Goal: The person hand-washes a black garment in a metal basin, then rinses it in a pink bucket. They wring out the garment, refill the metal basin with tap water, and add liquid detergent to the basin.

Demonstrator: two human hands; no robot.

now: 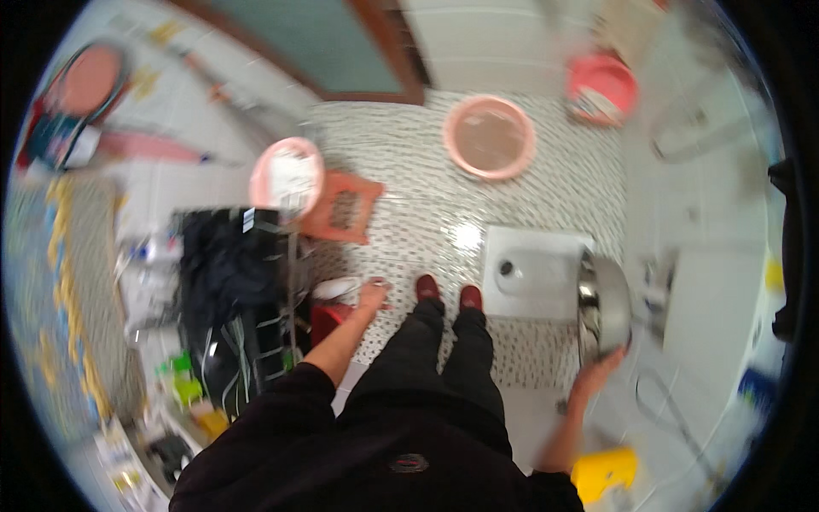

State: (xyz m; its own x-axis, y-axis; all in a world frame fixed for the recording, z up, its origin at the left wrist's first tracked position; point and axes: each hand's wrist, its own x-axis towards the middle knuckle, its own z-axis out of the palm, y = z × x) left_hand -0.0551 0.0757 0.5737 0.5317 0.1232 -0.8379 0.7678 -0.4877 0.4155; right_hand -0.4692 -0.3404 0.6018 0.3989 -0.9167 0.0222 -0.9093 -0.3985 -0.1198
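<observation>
My right hand (599, 372) grips the near rim of a large stainless steel basin (611, 307), which is tilted on its side over the right end of the white squat toilet (537, 272). My left hand (376, 293) is low at my left, by a white bottle-like thing (336, 288) that lies above a red bin (326, 320); blur hides whether the fingers touch it. Both of my feet, in dark red shoes, stand on the patterned tile floor, left of the squat toilet.
A pink basin of water (489, 137) stands on the floor ahead. An orange plastic stool (345, 208) is beside a pink bucket (288, 176). Dark cloth (224, 269) lies on a black surface at left. A yellow container (604, 473) is at lower right.
</observation>
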